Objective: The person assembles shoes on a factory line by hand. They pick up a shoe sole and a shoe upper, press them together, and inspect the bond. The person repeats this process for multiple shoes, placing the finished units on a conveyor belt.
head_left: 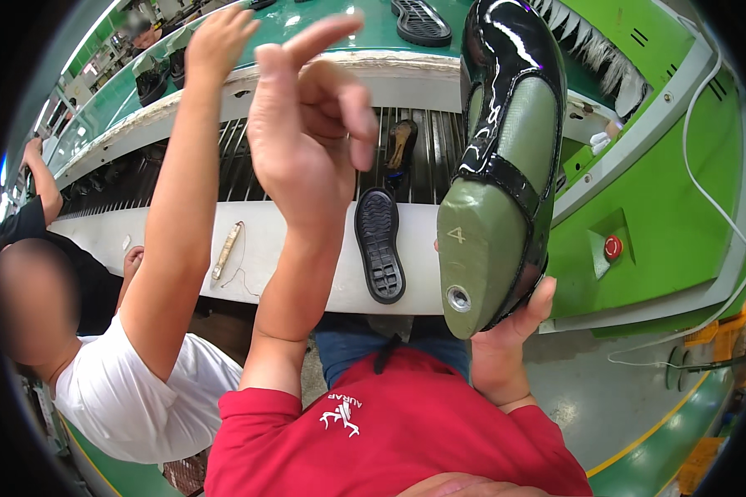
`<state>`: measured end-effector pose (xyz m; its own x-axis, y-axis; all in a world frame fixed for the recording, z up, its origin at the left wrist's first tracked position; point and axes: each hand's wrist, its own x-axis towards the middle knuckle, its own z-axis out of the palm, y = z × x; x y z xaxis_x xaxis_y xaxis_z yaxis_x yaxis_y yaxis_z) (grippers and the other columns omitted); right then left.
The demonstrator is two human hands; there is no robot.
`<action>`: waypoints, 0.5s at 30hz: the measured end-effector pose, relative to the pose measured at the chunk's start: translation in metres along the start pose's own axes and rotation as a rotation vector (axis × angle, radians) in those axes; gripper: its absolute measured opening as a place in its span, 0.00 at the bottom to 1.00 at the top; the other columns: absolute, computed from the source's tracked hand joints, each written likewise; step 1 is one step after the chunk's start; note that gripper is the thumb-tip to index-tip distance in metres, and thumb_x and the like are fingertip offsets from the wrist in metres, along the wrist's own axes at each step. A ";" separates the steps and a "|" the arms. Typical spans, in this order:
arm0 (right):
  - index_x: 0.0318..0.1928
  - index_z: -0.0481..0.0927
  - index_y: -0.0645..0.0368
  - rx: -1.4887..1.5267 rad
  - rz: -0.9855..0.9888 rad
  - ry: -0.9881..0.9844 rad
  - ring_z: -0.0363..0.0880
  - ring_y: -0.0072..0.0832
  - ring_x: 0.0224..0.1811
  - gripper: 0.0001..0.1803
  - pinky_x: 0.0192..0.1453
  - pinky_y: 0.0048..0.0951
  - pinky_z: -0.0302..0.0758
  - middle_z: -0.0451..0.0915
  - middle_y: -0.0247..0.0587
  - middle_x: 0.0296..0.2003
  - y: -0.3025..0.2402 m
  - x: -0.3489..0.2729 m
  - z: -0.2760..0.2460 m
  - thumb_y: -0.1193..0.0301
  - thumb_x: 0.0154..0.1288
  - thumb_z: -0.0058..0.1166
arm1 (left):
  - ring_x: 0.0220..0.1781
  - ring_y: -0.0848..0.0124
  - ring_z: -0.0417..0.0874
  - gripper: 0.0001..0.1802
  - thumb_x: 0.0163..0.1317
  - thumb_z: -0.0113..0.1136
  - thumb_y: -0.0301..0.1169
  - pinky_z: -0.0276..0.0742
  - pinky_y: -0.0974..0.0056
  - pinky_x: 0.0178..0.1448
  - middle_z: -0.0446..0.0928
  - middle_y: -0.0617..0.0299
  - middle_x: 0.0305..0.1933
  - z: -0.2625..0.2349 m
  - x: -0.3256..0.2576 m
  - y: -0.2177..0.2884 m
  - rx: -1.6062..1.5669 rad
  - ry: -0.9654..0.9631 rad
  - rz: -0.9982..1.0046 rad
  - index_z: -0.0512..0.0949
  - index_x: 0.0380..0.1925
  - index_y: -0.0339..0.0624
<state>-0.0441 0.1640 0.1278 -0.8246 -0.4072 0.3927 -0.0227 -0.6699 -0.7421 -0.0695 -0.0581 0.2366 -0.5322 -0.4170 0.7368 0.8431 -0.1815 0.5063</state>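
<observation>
**Inspector:** Your right hand [506,344] fingers are clamped round the heel end of the shoe [506,157], a glossy black upper on a green last, held upright above the worktop [307,248].

**Operator:** And my left?

**Inspector:** Your left hand [307,124] is raised, fingers loosely curled, index extended, holding nothing, just beside the shoe. Below it, a black sole [379,244] lies on the white worktop. A neighbour's arm [182,190] reaches toward the green conveyor [323,29].
</observation>
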 end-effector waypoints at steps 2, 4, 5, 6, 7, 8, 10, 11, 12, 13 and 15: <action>0.82 0.64 0.62 -0.045 0.006 0.045 0.84 0.48 0.69 0.59 0.73 0.51 0.82 0.78 0.57 0.72 0.000 -0.002 0.000 0.23 0.74 0.42 | 0.16 0.81 0.67 0.27 0.89 0.41 0.38 0.59 0.76 0.20 0.75 0.65 0.22 0.012 -0.005 -0.003 0.140 -0.143 0.068 0.73 0.73 0.29; 0.82 0.66 0.63 -0.046 0.020 0.085 0.85 0.47 0.67 0.60 0.71 0.50 0.83 0.80 0.56 0.70 -0.001 -0.006 0.004 0.21 0.74 0.39 | 0.37 0.70 0.88 0.25 0.86 0.47 0.30 0.81 0.71 0.40 0.87 0.52 0.48 0.006 0.001 -0.002 0.237 -0.530 0.065 0.73 0.76 0.32; 0.81 0.66 0.63 0.012 0.016 0.094 0.86 0.47 0.66 0.60 0.70 0.50 0.83 0.81 0.56 0.69 0.000 -0.008 0.006 0.21 0.74 0.37 | 0.48 0.67 0.90 0.24 0.84 0.49 0.25 0.83 0.69 0.49 0.87 0.50 0.57 0.008 -0.004 -0.001 0.474 -0.533 0.112 0.74 0.75 0.32; 0.81 0.67 0.62 0.066 0.007 0.110 0.86 0.46 0.65 0.60 0.70 0.49 0.84 0.81 0.55 0.68 0.001 -0.010 0.006 0.21 0.74 0.35 | 0.58 0.64 0.92 0.24 0.82 0.51 0.21 0.85 0.67 0.58 0.86 0.49 0.67 0.014 -0.007 0.000 0.701 -0.540 0.159 0.75 0.75 0.32; 0.80 0.67 0.62 0.170 -0.014 0.110 0.87 0.45 0.64 0.59 0.69 0.48 0.84 0.82 0.55 0.68 0.005 -0.011 0.007 0.21 0.75 0.33 | 0.65 0.62 0.90 0.24 0.81 0.52 0.18 0.83 0.65 0.64 0.83 0.49 0.72 0.016 -0.008 -0.005 0.681 -0.525 0.195 0.75 0.74 0.32; 0.80 0.67 0.62 0.202 -0.029 0.116 0.87 0.45 0.64 0.59 0.69 0.48 0.84 0.82 0.55 0.67 0.005 -0.011 0.007 0.21 0.75 0.32 | 0.67 0.62 0.89 0.24 0.80 0.52 0.17 0.82 0.64 0.67 0.81 0.49 0.75 0.016 -0.009 -0.007 0.681 -0.524 0.207 0.75 0.74 0.32; 0.80 0.68 0.62 0.199 -0.047 0.128 0.87 0.44 0.62 0.59 0.67 0.46 0.85 0.83 0.54 0.66 0.003 -0.011 0.009 0.21 0.76 0.30 | 0.68 0.63 0.89 0.25 0.80 0.53 0.17 0.82 0.64 0.68 0.81 0.49 0.76 0.017 -0.012 -0.010 0.710 -0.535 0.209 0.75 0.75 0.33; 0.80 0.68 0.62 0.149 -0.039 0.113 0.88 0.43 0.62 0.59 0.67 0.45 0.85 0.83 0.54 0.66 0.002 -0.011 0.007 0.21 0.76 0.29 | 0.66 0.63 0.90 0.26 0.80 0.53 0.17 0.83 0.64 0.67 0.81 0.50 0.76 0.018 -0.014 -0.009 0.713 -0.539 0.197 0.74 0.76 0.33; 0.80 0.68 0.62 0.099 -0.034 0.096 0.88 0.43 0.61 0.59 0.66 0.45 0.85 0.83 0.54 0.66 0.000 -0.012 0.005 0.21 0.76 0.28 | 0.65 0.64 0.91 0.27 0.80 0.54 0.18 0.83 0.64 0.66 0.81 0.50 0.76 0.019 -0.015 -0.008 0.717 -0.543 0.185 0.73 0.77 0.34; 0.80 0.67 0.62 0.037 -0.016 0.055 0.88 0.43 0.61 0.59 0.65 0.44 0.85 0.83 0.54 0.66 -0.003 -0.013 -0.002 0.21 0.76 0.28 | 0.63 0.65 0.91 0.28 0.80 0.55 0.18 0.83 0.65 0.65 0.82 0.50 0.75 0.020 -0.017 -0.006 0.721 -0.546 0.174 0.72 0.78 0.34; 0.80 0.67 0.62 -0.002 -0.005 0.065 0.88 0.42 0.61 0.60 0.64 0.43 0.84 0.83 0.53 0.66 -0.004 -0.013 -0.001 0.20 0.76 0.27 | 0.59 0.67 0.93 0.29 0.79 0.56 0.18 0.85 0.65 0.62 0.82 0.50 0.75 0.019 -0.016 -0.011 0.739 -0.551 0.248 0.72 0.78 0.35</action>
<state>-0.0333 0.1728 0.1256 -0.8594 -0.3625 0.3606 -0.0282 -0.6706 -0.7413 -0.0713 -0.0322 0.2279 -0.4654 0.1441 0.8733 0.7751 0.5427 0.3235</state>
